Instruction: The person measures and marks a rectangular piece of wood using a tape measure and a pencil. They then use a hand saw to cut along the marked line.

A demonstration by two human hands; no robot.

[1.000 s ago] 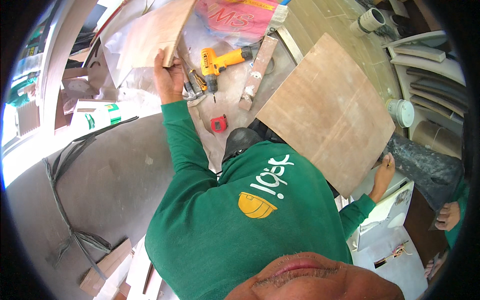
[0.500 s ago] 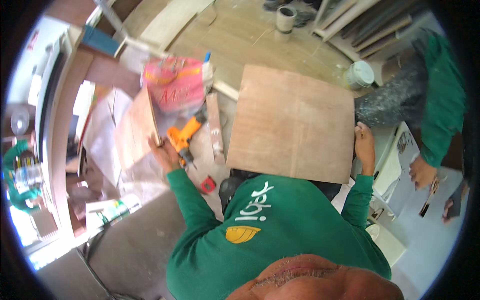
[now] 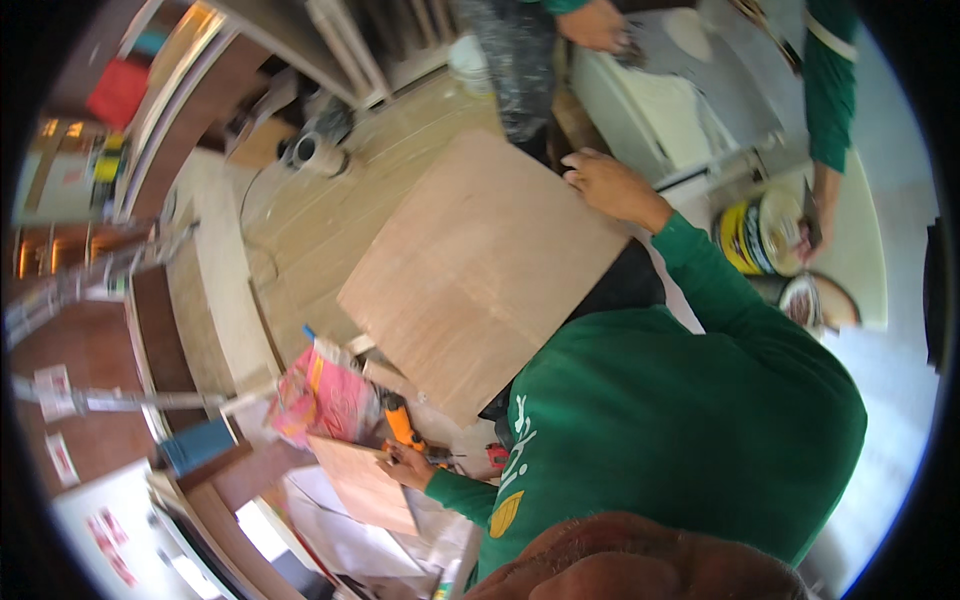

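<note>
A large square plywood board (image 3: 490,270) lies across my lap, tilted in view. My right hand (image 3: 618,190) is at its far right edge, fingers bent over the rim. My left hand (image 3: 408,466) pinches the edge of a smaller plywood panel (image 3: 365,485), which leans at the lower left. Just beyond that hand, an orange cordless drill (image 3: 402,422) lies on the floor. A red tape measure (image 3: 497,455) is close to my left forearm. Beside the drill are a pink sack (image 3: 335,395) and a strip of wood (image 3: 392,380).
A co-worker's hand (image 3: 597,25) is at the top, and another hand in a green sleeve (image 3: 820,225) is beside a yellow-and-black can (image 3: 750,238). A white bucket (image 3: 470,65) stands near dusty trousers. A long pale plank (image 3: 225,270) lies on the wood-look floor at left.
My view has swung to the right, so the scene appears rotated and the co-worker's area shows more. Both hands stay at their plywood pieces; the right one now sits over the board's edge.
</note>
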